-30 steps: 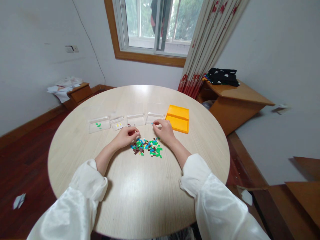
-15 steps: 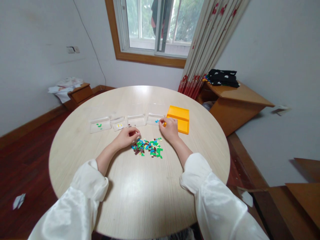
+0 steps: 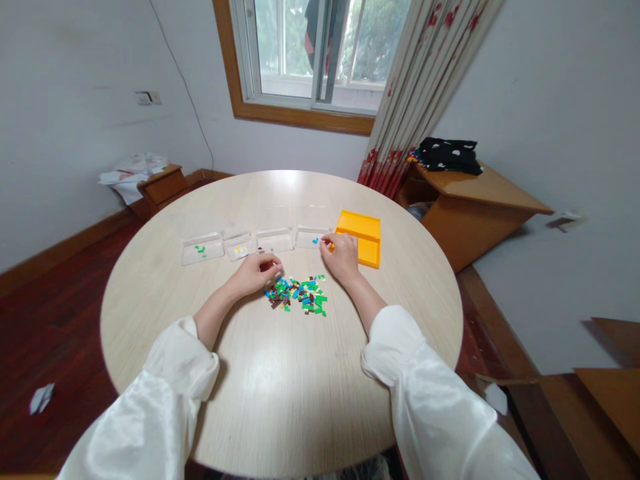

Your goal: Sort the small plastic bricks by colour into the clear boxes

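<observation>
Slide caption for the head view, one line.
At a round table, left hand beside a pile of coloured pieces, right hand by a yellow case and a clear tray holding blue pieces.

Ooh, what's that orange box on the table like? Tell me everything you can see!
The orange box is bright, looks like plastic, and is open: two shallow rectangular halves lie one behind the other, meeting at a ridge. It rests on the round table, right of the nearest clear box. The right hand hides its near left part; I can't tell whether they touch.
</observation>
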`<state>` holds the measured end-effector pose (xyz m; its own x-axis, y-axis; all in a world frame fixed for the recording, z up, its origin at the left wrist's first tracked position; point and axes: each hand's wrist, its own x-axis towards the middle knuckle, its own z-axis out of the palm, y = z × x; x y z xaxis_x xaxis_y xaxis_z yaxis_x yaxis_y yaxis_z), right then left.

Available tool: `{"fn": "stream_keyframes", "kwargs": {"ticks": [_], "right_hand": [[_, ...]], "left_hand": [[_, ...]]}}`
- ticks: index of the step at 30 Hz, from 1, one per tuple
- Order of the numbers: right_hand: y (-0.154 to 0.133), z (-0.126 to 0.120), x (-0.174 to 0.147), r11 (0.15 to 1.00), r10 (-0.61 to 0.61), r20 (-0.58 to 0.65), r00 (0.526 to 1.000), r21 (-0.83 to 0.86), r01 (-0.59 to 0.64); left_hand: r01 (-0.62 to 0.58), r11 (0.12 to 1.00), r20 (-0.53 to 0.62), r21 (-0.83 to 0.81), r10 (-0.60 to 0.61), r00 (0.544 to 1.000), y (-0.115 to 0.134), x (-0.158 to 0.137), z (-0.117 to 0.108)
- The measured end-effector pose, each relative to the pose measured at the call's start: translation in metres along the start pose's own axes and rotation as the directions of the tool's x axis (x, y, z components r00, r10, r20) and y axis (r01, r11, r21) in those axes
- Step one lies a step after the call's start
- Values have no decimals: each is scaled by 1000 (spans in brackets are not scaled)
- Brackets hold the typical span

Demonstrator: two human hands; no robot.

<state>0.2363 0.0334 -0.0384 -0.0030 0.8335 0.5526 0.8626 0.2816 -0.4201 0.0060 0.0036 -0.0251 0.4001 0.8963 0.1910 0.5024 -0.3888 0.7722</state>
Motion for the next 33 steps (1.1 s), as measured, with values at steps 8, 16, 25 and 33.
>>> {"fn": "stream_keyframes", "kwargs": {"ticks": [8,16,25,33], "right_hand": [[-8,1,-4,991,-86,49,995,111,80],[-24,-1,-12,927,-291,169,942,292,235],[-31,0,-18,810,-504,347,791,509,293],[-32,-1,-19,824,-481,400,780,511,246]], "left_hand": [[-6,1000,-32,15,6,999,0,0,0],[-8,999,-96,41,11,995,0,2,-1],[4,999,-152,36,2,988,-7,5,0],[11,999,-147,31,-6,989,-5,5,0]]}}
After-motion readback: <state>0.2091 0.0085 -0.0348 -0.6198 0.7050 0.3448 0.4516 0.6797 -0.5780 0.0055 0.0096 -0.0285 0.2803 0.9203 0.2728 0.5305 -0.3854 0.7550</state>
